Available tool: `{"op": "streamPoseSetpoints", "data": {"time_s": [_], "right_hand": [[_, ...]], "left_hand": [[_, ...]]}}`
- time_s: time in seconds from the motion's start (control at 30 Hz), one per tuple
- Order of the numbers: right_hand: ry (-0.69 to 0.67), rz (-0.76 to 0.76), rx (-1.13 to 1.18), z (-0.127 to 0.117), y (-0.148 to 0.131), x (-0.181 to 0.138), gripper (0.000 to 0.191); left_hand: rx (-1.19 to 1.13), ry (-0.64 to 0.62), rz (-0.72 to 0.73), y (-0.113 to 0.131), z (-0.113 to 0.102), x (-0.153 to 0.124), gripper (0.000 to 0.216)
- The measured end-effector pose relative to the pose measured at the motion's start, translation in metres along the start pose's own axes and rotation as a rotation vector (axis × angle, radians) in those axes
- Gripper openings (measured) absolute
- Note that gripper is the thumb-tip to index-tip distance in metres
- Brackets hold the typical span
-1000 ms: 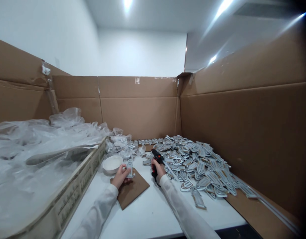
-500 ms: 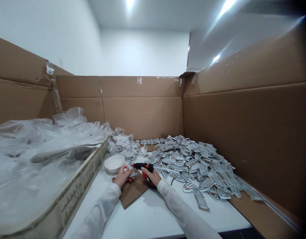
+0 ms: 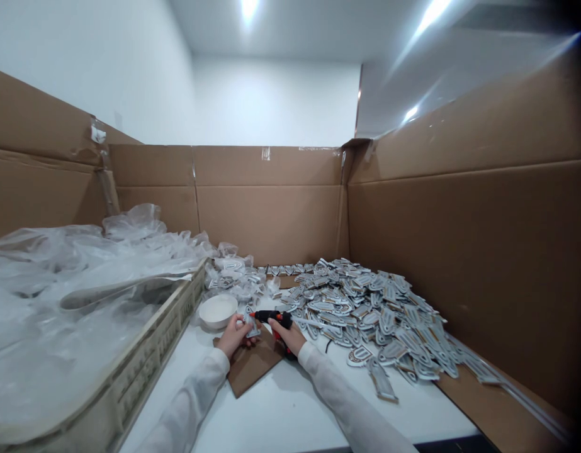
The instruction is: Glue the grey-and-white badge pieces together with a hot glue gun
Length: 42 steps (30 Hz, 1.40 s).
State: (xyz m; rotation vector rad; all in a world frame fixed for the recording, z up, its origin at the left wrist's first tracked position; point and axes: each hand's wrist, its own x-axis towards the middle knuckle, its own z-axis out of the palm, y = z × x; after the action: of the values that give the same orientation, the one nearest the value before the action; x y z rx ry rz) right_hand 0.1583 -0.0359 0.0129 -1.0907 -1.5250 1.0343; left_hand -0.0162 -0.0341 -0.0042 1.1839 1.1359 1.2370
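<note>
- While the left hand [image 3: 231,338] pinches a small grey tag-like piece [image 3: 253,326] just below the centre of the frame, the right hand [image 3: 291,336] grasps a black and red glue gun [image 3: 274,316].
- Pointing left, the gun's orange tip meets the piece's upper part; whether they touch, I cannot tell.
- Beneath the hands, a brown board [image 3: 253,370] lies on a white table [image 3: 290,415] at lower centre.
- Just beyond the left hand sits a white round bowl [image 3: 218,311].
- Right of centre spreads a large heap of similar grey pieces [image 3: 366,308].
- Clear plastic bags [image 3: 77,258] fill a pale crate [image 3: 151,362] at lower left.
- Cardboard walls [image 3: 271,220] stand behind and at both sides.
</note>
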Motion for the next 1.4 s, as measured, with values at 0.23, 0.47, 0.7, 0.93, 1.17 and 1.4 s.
{"op": "streamPoseSetpoints", "data": {"time_s": [0.23,0.47,0.7,0.93,1.17,1.4], "right_hand": [[-0.023,0.040,-0.011,0.001,-0.008,-0.004,0.036],[-0.021,0.011,-0.036,0.002,-0.002,-0.001,0.038],[-0.035,0.022,-0.035,0.001,-0.001,-0.001,0.041],[-0.021,0.019,-0.052,0.001,0.002,0.000,0.040],[-0.001,0.009,-0.138,0.001,0.004,0.002,0.043],[0.454,0.217,-0.195,-0.019,0.015,0.021,0.054]], "left_hand": [[-0.006,-0.004,-0.007,0.001,0.000,-0.001,0.034],[-0.011,-0.023,0.008,0.000,-0.001,0.000,0.036],[-0.024,-0.051,0.011,-0.001,-0.002,0.002,0.043],[-0.021,-0.045,0.010,0.000,-0.001,0.000,0.042],[-0.027,0.004,-0.028,0.004,0.001,-0.002,0.036],[-0.033,0.069,-0.006,0.006,0.001,-0.004,0.036]]}}
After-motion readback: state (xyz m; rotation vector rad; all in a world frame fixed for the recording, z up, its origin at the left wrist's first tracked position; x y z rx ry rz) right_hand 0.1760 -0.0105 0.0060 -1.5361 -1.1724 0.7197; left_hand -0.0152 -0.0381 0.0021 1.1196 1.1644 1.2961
